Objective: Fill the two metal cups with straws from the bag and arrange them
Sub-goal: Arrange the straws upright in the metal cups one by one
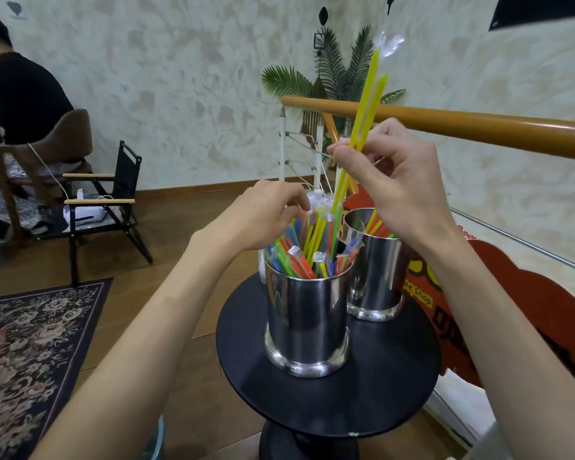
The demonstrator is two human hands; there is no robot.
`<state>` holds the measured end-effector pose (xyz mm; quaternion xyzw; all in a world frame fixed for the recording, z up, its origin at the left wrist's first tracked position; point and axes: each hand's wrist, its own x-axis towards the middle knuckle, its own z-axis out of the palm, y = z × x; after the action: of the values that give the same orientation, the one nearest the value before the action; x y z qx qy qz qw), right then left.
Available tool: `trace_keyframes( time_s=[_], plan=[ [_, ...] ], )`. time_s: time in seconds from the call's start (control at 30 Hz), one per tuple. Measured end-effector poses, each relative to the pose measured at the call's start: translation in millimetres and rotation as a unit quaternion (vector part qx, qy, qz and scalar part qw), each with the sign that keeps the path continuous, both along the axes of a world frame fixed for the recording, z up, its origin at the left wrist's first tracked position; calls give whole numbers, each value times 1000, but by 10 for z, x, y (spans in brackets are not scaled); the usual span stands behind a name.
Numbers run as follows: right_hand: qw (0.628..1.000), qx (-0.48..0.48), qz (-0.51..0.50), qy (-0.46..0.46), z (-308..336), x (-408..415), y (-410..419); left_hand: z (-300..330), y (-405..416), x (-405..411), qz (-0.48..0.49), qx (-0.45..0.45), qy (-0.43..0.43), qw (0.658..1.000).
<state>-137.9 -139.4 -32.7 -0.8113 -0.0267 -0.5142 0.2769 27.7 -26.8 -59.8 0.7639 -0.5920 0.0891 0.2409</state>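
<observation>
Head view. All positions were taken relative to the near metal cup (307,322), which stood upright on the round black surface (329,393), toward its middle.

The near metal cup was packed with wrapped straws (304,257) of mixed colours, leaning fanwise in several directions. The far metal cup (375,277) stood just behind and to the right of it, the two apparently touching or nearly so, and held fewer straws, so far as its visible part showed.

The left hand (266,215) was above the near cup's rear left rim, fingers curled down among the straw tops. It appeared to be steadying or parting the bundle; whether it actually pinched a straw could not be determined.

The right hand (392,180) was raised above and to the right of the near cup, over the far cup, thumb and fingers pinched on two yellow straws (362,117). These were held steeply, lower ends pointing down behind the near cup, upper wrapper ends high above it. Judgement: the grip near mid-length gave control for guiding them into a cup; which cup was intended was unclear.

No bag was visible. Filling appeared well advanced, arranging incomplete.
</observation>
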Motion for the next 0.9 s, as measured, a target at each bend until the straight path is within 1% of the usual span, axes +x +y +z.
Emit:
trace_keyframes(
  time_s=[0.1, 0.17, 0.23, 0.3, 0.4, 0.47, 0.53, 0.63, 0.73, 0.83, 0.9],
  plan=[
    [999, 0, -27, 21, -9, 6, 10, 22, 24, -10, 2, -9, 9, 1000],
    [998, 21, -38, 55, -78, 58, -5, 32, 36, -4, 3, -17, 18, 1000],
    [990, 47, -54, 126, -202, 126, -14, 39, 43, 12, 0, -44, 29, 999],
    [978, 51, -67, 189, -326, 184, -22, 49, 45, 15, -8, -96, 56, 994],
    [958, 40, -80, 273, -431, 253, -40, 81, 59, -47, -28, -182, 114, 976],
    [943, 30, -74, 324, -451, 275, -27, 109, 76, -103, -45, -212, 119, 969],
    [932, 10, -70, 355, -475, 296, -6, 119, 86, -137, -57, -221, 97, 969],
    [927, -8, -68, 369, -490, 300, -14, 98, 81, -130, -61, -194, 39, 978],
    [930, 14, -42, 364, -436, 243, -24, 59, 72, -96, -45, -141, 13, 989],
    [947, 52, -33, 314, -342, 140, -50, 17, 71, -94, -31, -84, -12, 996],
    [958, 63, -53, 275, -297, 98, -107, -4, 71, -108, -26, -54, -20, 998]
  ],
)
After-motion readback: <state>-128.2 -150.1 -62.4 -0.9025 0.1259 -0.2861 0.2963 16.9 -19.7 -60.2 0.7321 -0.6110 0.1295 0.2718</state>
